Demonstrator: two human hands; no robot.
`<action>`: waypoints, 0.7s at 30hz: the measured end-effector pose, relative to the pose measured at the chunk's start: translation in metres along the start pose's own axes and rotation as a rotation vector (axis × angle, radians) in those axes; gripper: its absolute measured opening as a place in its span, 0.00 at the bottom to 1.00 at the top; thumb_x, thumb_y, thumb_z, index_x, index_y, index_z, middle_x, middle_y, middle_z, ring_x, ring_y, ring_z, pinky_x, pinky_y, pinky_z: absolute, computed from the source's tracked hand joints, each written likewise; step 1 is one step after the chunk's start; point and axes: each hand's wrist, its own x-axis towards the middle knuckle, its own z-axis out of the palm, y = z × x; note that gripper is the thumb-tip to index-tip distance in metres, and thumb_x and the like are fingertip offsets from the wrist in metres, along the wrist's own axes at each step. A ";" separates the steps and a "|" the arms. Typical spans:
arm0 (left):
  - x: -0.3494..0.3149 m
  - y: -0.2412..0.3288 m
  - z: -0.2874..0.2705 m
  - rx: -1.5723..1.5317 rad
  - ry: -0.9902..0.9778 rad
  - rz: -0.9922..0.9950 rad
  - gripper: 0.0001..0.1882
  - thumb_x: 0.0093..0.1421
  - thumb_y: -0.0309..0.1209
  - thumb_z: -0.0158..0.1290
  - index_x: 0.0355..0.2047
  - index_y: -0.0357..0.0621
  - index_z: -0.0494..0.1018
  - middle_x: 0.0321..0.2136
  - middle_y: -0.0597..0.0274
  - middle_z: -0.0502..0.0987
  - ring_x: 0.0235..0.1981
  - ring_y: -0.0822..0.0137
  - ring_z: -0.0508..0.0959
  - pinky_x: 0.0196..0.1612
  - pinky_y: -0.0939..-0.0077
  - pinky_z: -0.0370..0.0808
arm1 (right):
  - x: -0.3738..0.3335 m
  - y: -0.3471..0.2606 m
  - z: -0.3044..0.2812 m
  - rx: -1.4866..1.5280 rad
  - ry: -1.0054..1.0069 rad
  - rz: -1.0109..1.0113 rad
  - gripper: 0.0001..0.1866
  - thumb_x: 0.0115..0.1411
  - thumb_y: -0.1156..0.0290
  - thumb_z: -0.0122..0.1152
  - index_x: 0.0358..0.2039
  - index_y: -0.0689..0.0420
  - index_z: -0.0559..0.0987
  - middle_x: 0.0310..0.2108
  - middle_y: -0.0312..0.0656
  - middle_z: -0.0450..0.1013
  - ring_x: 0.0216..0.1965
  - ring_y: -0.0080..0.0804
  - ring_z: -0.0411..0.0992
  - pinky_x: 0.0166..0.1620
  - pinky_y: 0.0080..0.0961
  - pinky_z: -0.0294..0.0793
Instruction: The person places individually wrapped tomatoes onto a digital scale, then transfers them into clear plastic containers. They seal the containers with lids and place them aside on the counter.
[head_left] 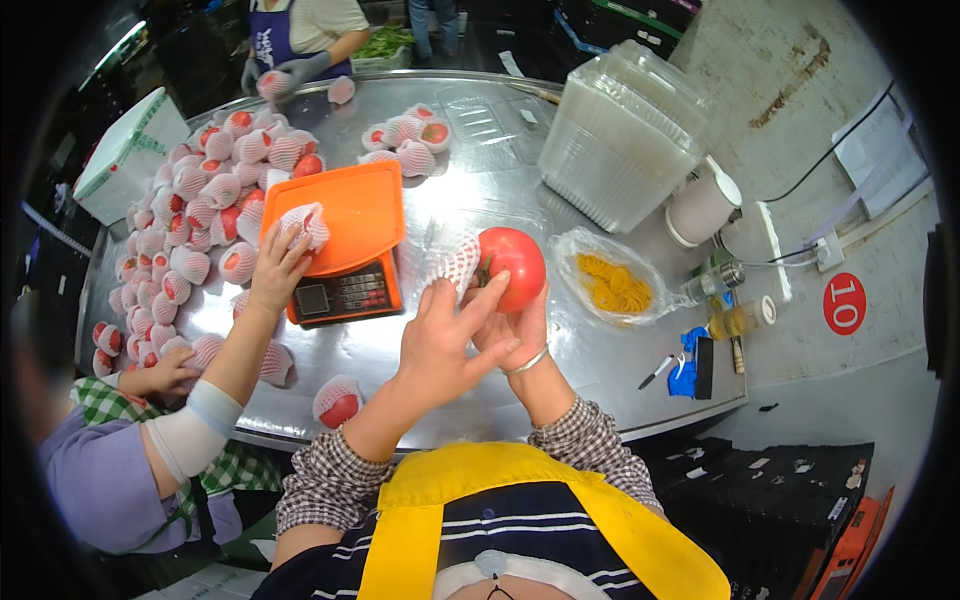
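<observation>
Right at the middle of the frame, here's the big red tomato (514,268), held up above the steel bench (600,375), and the right hand (522,325) is closed around it from below, a bangle (528,361) at the wrist. The left hand (450,325) comes in beside it, fingers spread, one lying against the tomato's lower left side, and the white foam net (456,262) sits right at its fingertips, just left of the tomato; whether those fingers pinch the net, I cannot tell. Over to the left of centre, a co-worker's hand (280,265) is on a wrapped tomato (313,224) at the orange scale (365,205), and what a crowd behind it: a heap of foam-netted tomatoes (190,225) fills the left of the frame! One more netted tomato (338,402) rests at the near edge, lower left of centre. Up top, a small netted group (408,135) lies beyond the scale; upper right, clear plastic containers (622,140) stand stacked. Right of the tomato, yellow rubber bands (612,287) fill an open plastic bag (572,248), with a pale kettle (698,208) behind.
</observation>
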 end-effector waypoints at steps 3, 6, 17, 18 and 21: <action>-0.007 -0.001 -0.012 0.018 0.045 -0.020 0.35 0.46 0.42 0.63 0.57 0.53 0.69 0.33 0.53 0.65 0.35 0.54 0.70 0.31 0.66 0.72 | 0.005 0.018 0.009 -0.029 0.018 0.008 0.36 0.61 0.38 0.40 0.54 0.58 0.67 0.46 0.44 0.72 0.42 0.35 0.74 0.41 0.26 0.79; -0.013 -0.004 -0.024 0.035 0.092 -0.025 0.35 0.47 0.43 0.63 0.56 0.51 0.70 0.33 0.53 0.66 0.35 0.54 0.70 0.32 0.66 0.73 | 0.009 0.033 0.014 0.004 0.056 0.033 0.35 0.61 0.38 0.40 0.54 0.57 0.67 0.46 0.44 0.72 0.42 0.35 0.74 0.41 0.27 0.79; -0.039 -0.015 -0.050 0.021 0.173 -0.050 0.34 0.47 0.41 0.63 0.56 0.50 0.70 0.34 0.52 0.66 0.37 0.54 0.71 0.35 0.65 0.73 | 0.013 0.075 0.021 -0.056 0.162 0.036 0.35 0.62 0.37 0.38 0.55 0.55 0.67 0.45 0.43 0.73 0.41 0.35 0.75 0.40 0.27 0.79; -0.042 -0.017 -0.053 0.011 0.185 -0.082 0.34 0.47 0.41 0.63 0.56 0.50 0.69 0.34 0.51 0.67 0.37 0.54 0.71 0.36 0.65 0.73 | 0.014 0.079 0.018 -0.037 0.151 0.061 0.35 0.61 0.37 0.38 0.54 0.55 0.68 0.45 0.43 0.73 0.40 0.35 0.75 0.40 0.26 0.79; -0.050 -0.026 -0.055 -0.039 0.225 -0.165 0.35 0.48 0.41 0.63 0.57 0.47 0.68 0.35 0.50 0.67 0.38 0.53 0.71 0.38 0.65 0.72 | 0.022 0.084 0.014 0.015 0.125 0.134 0.34 0.60 0.38 0.39 0.52 0.54 0.69 0.43 0.42 0.73 0.37 0.34 0.74 0.39 0.25 0.79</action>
